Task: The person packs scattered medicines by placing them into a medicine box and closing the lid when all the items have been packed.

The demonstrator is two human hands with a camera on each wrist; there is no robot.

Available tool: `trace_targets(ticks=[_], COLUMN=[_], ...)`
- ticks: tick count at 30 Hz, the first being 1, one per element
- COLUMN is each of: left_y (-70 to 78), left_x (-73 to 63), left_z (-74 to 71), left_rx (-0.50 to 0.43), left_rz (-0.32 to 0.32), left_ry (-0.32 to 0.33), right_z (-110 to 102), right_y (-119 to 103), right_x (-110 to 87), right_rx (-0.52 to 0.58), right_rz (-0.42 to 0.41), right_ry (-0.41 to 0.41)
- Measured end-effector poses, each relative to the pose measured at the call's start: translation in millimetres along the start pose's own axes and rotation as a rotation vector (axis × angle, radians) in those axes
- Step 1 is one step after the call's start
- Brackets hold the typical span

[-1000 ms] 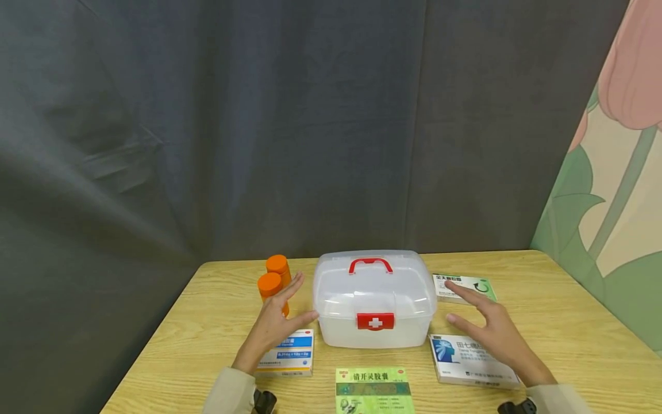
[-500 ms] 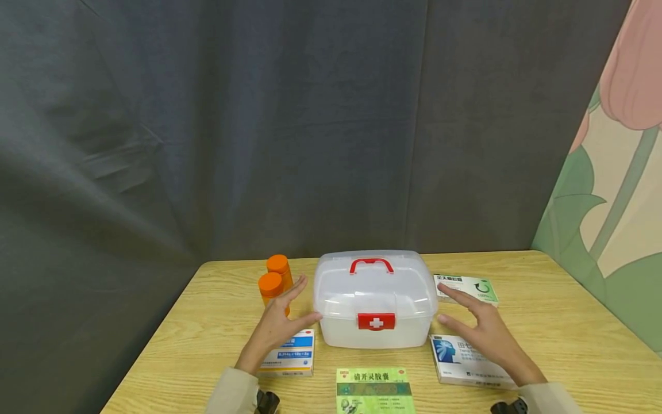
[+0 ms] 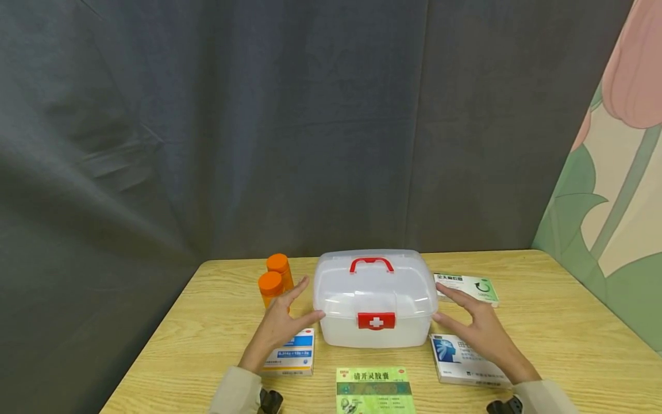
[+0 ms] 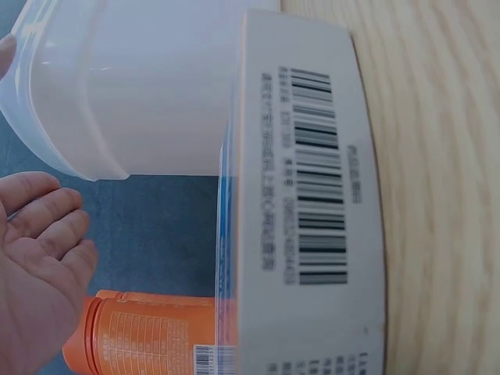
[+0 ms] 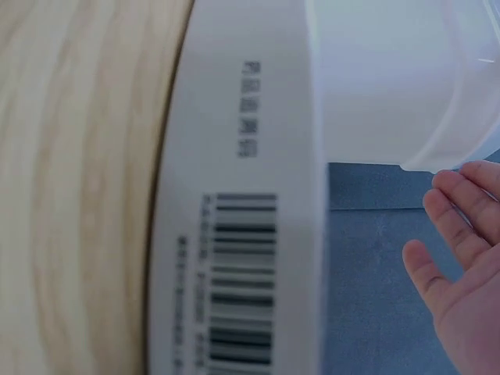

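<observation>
A translucent first-aid box (image 3: 374,287) with a red handle (image 3: 371,263) and a red latch (image 3: 376,321) bearing a white cross stands on the table, its lid down. My left hand (image 3: 274,328) is at its left side, thumb tip at the front corner and fingers spread. On the opposite side, my right hand (image 3: 478,328) has its thumb and fingertips right at the wall. In the left wrist view, the loosely bent fingers (image 4: 58,219) are near the box's end. The right wrist view has the fingertips (image 5: 449,183) at its lid edge. Neither hand grips anything.
Two orange bottles (image 3: 278,264) stand behind the left hand. A blue-and-white medicine carton (image 3: 292,356) lies below it. A green carton (image 3: 374,391) is at the front, a white carton (image 3: 465,368) under the right hand, and a white-green carton (image 3: 478,287) at the right rear.
Both hands have moved inward to the sides of the first-aid box, the right one leftward by more than the left one rightward. The box and the cartons stay in place.
</observation>
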State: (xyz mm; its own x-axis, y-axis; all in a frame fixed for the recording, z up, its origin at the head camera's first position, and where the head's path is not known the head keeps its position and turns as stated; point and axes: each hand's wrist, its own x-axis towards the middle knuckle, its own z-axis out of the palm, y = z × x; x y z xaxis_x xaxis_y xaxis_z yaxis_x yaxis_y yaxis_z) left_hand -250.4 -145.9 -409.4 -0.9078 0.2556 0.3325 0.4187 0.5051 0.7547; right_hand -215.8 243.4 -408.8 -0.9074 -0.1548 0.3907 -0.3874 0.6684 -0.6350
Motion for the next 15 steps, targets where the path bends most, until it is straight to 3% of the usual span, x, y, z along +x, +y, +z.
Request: trace_targets(ticks=[15], left_y=[3.2], left_x=[2.1], left_z=[2.4], left_rx=[0.028], left_rz=[-0.04], left_ry=[-0.019], right_z=[6.3], right_y=[1.1], right_x=[0.8], right_rx=[0.026], right_rz=[-0.02], right_ry=[0.03])
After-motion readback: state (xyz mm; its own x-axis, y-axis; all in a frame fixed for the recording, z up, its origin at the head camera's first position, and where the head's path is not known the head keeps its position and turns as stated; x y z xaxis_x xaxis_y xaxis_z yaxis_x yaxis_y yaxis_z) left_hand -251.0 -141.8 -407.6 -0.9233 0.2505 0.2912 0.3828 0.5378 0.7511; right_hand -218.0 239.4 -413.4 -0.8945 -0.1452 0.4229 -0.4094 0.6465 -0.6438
